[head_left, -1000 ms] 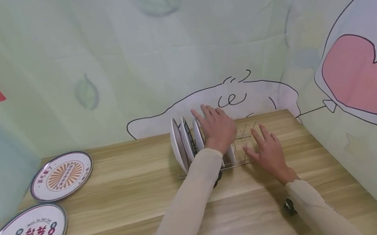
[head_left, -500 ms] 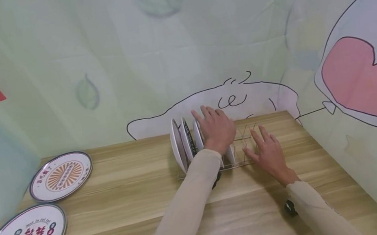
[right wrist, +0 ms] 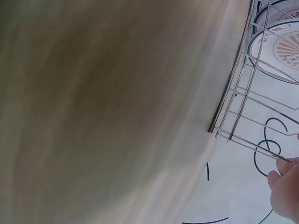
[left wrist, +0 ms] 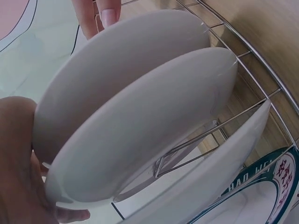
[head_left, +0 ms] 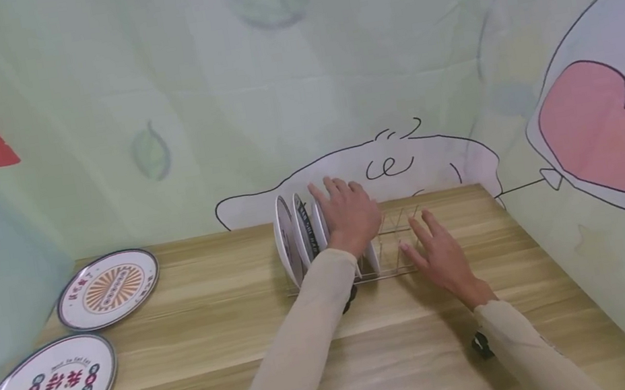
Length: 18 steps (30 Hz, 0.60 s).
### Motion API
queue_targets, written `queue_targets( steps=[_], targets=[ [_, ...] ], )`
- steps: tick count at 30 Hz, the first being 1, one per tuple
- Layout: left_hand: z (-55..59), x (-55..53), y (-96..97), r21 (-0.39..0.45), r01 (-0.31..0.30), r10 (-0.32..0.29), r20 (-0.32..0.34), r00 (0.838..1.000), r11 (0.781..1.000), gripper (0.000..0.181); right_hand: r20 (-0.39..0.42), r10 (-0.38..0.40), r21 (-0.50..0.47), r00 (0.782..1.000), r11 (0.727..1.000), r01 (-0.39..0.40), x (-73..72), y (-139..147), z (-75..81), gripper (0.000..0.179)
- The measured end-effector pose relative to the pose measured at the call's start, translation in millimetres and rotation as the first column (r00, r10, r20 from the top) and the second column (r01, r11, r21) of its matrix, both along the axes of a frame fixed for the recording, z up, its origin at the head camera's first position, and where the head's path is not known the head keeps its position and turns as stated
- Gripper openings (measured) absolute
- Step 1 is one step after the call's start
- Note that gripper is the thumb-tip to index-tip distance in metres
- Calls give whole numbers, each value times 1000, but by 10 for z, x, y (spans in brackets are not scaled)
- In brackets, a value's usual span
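Plates (left wrist: 145,112) upright in rack (head_left: 395,274), mid-frame. I've got left hand (head_left: 349,213) resting on rims, fingers spread; right hand (head_left: 445,259) at rack's end, fingers apart, can't tell if gripping. Plates probably stiff, slick, chippable; best held by rims.

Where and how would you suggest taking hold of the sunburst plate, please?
The sunburst plate is probably best pinched at its rim from the side facing the rack: it lies face up, with tabletop on that side and the printed wall close behind.
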<state>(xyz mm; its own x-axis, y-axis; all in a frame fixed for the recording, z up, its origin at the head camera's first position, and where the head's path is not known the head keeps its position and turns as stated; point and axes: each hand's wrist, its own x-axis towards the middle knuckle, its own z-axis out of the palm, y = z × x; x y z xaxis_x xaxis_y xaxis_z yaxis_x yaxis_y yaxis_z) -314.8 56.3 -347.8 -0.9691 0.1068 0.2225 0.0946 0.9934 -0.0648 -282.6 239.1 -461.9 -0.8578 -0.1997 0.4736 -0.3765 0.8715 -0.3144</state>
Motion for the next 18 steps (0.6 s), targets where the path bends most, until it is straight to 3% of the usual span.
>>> queue_targets(
  steps=[12, 18],
  targets=[
    [17, 36, -285, 7, -36, 36, 16, 999, 999, 61, 139, 120, -64, 983, 992, -113, 2, -142, 36, 57],
    [-2, 41, -458, 35, -49, 48, 15, 999, 998, 60, 140, 175, -81, 975, 983, -164, -4, -231, 33, 55]
  ],
)
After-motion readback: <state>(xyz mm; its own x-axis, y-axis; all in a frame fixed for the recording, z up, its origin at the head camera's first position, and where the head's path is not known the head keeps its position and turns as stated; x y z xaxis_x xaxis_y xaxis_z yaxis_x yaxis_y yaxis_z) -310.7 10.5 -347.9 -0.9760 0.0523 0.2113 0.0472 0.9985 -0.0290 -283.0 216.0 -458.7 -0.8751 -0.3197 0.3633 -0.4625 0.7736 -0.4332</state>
